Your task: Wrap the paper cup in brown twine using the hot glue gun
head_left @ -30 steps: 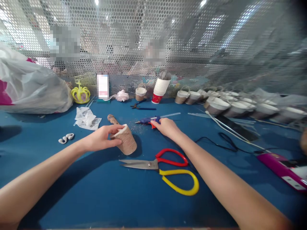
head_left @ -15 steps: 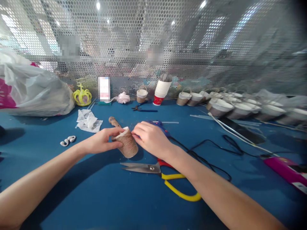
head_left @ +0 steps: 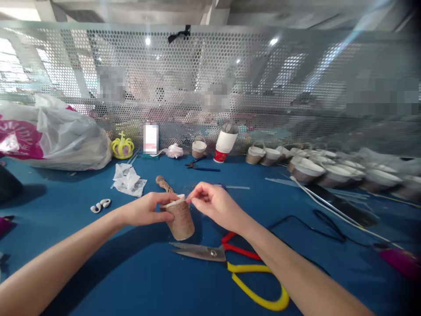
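Landmark: scissors (head_left: 213,253), red-and-yellow handles, lying on the blue tabletop (head_left: 141,281), blades pointing left, handles partly hidden by the right forearm. Twine-wrapped cup (head_left: 181,221) is just beyond the scissors' blades, tilted, pale rim up. Left hand (head_left: 144,208), beyond and left of the scissors' tips, holds the cup by its rim: thumb outside, fingers over the edge. Right hand (head_left: 215,204), beyond the scissors' pivot, has fingertips bunched narrow at the cup's right rim; can't tell whether they pinch anything.

Glue gun (head_left: 224,186), blue, beyond the scissors, mostly hidden behind the right hand; clear glue stick (head_left: 240,188) beside it. Twine bundle (head_left: 164,184), brown, beyond the scissors' tips, behind the cup. Left of the scissors and farther off: white earbuds (head_left: 100,205), crumpled white wrapping (head_left: 129,180), yellow crown (head_left: 123,147), plastic bag (head_left: 72,136). Well beyond the scissors: pliers (head_left: 205,168), pink ribbon bundle (head_left: 174,151), small handled bucket (head_left: 198,148), leaning paper cup stack (head_left: 226,142), red at its bottom. Right of the scissors: loose black cable (head_left: 332,228), dark phone (head_left: 338,205), blurred purple power strip (head_left: 399,262); farther back, a cluster of small buckets (head_left: 307,169).
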Demonstrator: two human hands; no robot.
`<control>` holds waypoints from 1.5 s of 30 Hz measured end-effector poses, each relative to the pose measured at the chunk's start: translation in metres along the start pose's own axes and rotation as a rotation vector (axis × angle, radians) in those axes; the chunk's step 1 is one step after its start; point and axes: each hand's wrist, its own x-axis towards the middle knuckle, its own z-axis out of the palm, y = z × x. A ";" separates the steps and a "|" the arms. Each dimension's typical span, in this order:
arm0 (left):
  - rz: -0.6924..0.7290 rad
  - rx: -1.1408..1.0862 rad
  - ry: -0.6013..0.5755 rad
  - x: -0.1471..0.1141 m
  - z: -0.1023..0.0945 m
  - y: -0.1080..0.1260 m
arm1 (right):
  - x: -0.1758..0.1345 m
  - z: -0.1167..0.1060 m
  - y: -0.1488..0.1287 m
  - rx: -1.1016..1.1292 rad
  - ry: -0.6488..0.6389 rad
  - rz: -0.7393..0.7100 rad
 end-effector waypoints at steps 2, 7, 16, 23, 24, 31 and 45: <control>0.014 -0.002 -0.004 0.001 0.000 0.001 | 0.001 -0.003 -0.004 0.062 -0.038 0.016; 0.008 -0.003 0.003 0.000 0.000 0.003 | 0.003 -0.006 -0.002 -0.019 -0.021 -0.022; -0.012 0.039 -0.014 -0.001 -0.001 0.002 | 0.004 -0.003 0.007 -0.168 0.002 -0.072; -0.027 0.026 -0.038 0.001 -0.002 0.002 | 0.007 -0.001 0.012 -0.176 -0.007 -0.099; -0.025 0.032 -0.038 0.000 -0.003 0.002 | 0.007 0.000 0.013 -0.180 -0.004 -0.102; -0.007 0.083 -0.058 -0.001 -0.004 0.001 | 0.008 0.003 0.016 -0.188 -0.003 -0.121; 0.017 0.123 -0.065 -0.001 -0.004 0.003 | 0.010 0.003 0.021 0.098 -0.157 -0.015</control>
